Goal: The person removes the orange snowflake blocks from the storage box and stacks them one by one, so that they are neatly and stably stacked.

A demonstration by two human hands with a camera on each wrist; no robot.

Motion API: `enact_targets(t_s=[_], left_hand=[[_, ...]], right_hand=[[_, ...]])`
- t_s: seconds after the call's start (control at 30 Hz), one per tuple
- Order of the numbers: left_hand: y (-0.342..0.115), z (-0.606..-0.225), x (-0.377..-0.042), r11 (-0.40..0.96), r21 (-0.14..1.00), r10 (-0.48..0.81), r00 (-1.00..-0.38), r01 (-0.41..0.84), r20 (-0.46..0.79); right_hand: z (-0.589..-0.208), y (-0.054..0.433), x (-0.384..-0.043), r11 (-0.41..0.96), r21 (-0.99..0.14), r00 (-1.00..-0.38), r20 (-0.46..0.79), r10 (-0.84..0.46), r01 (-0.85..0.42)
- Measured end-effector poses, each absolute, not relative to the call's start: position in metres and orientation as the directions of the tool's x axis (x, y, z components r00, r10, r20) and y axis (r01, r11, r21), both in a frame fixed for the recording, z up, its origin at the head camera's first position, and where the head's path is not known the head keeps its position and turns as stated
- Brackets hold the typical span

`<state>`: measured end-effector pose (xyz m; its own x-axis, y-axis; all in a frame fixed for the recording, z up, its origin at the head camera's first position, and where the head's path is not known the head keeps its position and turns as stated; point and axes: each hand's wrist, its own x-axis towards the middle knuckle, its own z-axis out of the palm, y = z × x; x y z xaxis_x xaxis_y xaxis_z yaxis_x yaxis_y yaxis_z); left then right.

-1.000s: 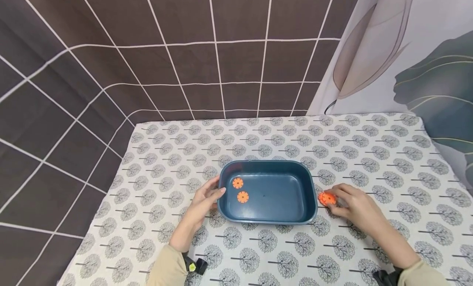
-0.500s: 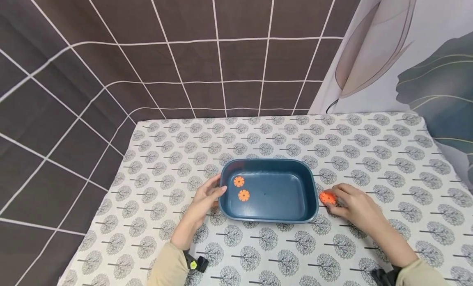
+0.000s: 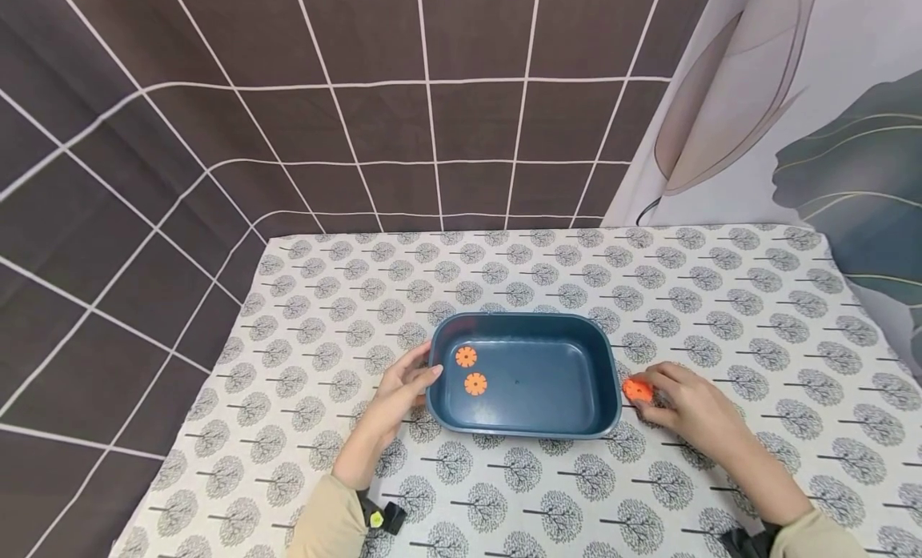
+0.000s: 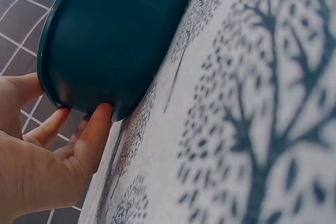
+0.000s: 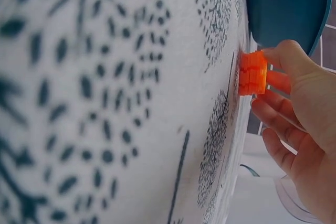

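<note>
A dark blue rectangular plastic basin (image 3: 536, 418) stands on the patterned cloth. Two flat orange notched discs lie inside near its left end: an upper disc (image 3: 466, 356) and a lower disc (image 3: 475, 383). My left hand (image 3: 398, 390) grips the basin's left end, thumb over the rim and fingers against the outer wall, as the left wrist view also shows. Just outside the basin's right end, my right hand (image 3: 687, 406) pinches a small stack of orange notched discs (image 5: 253, 73) between thumb and fingers. The stack sits low at the cloth, close to the basin wall.
A white cloth with grey tree prints (image 3: 346, 286) covers the table. Behind it and to the left hangs a dark brown curtain (image 3: 360, 126) with white grid lines. A pale leaf-print curtain (image 3: 727, 102) hangs at the back right.
The orange discs under my right hand, offset from each other a second ago, now line up in a neater stack. My left hand and the basin stay in place.
</note>
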<state>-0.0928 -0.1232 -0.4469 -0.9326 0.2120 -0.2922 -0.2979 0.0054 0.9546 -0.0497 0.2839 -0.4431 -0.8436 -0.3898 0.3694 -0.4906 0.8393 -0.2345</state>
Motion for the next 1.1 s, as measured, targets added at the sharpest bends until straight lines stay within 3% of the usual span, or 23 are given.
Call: enact_targets(t_s=[0.73, 1.1], left_hand=[[-0.126, -0.445, -0.091, 0.029, 0.951, 0.204, -0.929, -0.309, -0.308], [-0.124, -0.448, -0.090, 0.007, 0.954, 0.215, -0.931, -0.301, -0.295]], right_hand=[[-0.438, 0.279, -0.047, 0.833, -0.253, -0.827, 0.435, -0.357, -0.492], [-0.426, 0.268, -0.040, 0.847, -0.316, -0.839, 0.488, -0.241, -0.427]])
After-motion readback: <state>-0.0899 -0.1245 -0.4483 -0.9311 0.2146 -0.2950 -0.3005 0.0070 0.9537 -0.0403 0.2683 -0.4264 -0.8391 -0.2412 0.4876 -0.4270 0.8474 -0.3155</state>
